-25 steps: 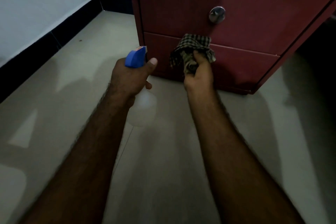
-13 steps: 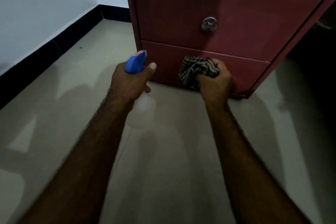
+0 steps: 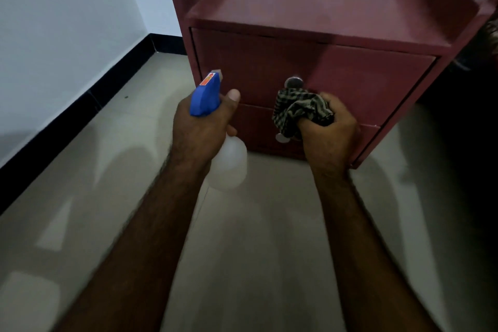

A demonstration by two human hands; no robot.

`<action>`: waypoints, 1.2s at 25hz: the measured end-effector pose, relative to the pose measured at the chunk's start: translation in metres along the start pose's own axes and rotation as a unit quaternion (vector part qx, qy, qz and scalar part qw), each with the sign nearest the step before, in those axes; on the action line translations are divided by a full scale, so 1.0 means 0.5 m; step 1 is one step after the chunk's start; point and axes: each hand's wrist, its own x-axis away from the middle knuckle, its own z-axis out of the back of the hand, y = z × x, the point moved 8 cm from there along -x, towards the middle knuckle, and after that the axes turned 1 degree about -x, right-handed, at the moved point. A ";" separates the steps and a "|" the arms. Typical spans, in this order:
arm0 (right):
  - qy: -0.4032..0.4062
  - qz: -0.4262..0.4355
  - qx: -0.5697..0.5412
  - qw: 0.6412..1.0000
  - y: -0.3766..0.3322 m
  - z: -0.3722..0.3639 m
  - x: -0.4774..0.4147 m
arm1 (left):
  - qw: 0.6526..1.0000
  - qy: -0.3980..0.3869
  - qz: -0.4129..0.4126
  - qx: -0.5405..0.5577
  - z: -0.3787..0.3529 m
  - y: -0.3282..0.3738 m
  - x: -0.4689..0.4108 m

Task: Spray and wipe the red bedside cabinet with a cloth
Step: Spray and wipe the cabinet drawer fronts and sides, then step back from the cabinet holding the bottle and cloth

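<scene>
The red cabinet (image 3: 310,67) stands on the floor (image 3: 242,250) near the wall (image 3: 67,21). Our right hand (image 3: 327,135) grips the bunched cloth (image 3: 299,110) before its drawers, between two knobs. Our left hand (image 3: 200,127) holds the spray bottle (image 3: 215,127), thumb up.

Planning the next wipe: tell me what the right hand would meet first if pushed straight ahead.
Probably the lower drawer front of the red cabinet, by its knob; the checked cloth bunched in the right hand would touch first. Depth is unclear.
</scene>
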 end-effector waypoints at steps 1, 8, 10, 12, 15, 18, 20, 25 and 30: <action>0.007 -0.007 0.006 1.000 -0.029 0.009 -0.011 | 1.000 0.001 0.000 0.000 0.006 0.041 -0.009; -0.003 0.001 0.027 1.000 -0.343 0.075 -0.115 | 1.000 0.013 0.001 -0.019 0.066 0.358 -0.089; -0.005 -0.012 0.026 1.000 -0.443 0.095 -0.153 | 1.000 0.022 0.009 -0.019 0.088 0.451 -0.105; -0.006 -0.006 0.033 0.999 -0.560 0.114 -0.195 | 0.999 0.030 0.014 -0.024 0.117 0.564 -0.121; -0.016 0.024 0.044 0.999 -0.728 0.131 -0.249 | 0.999 0.033 0.020 -0.036 0.157 0.723 -0.142; -0.020 0.017 0.033 0.999 -0.893 0.147 -0.312 | 0.998 0.038 0.016 -0.040 0.201 0.899 -0.173; -0.026 0.016 0.015 0.999 -0.992 0.155 -0.349 | 0.998 0.040 0.006 -0.044 0.228 1.010 -0.193; -0.030 0.036 0.004 0.999 -1.197 0.161 -0.423 | 0.998 0.055 0.010 -0.023 0.294 1.210 -0.221; -0.031 0.056 -0.016 0.998 -1.354 0.152 -0.469 | 0.997 0.076 0.005 -0.019 0.370 1.338 -0.239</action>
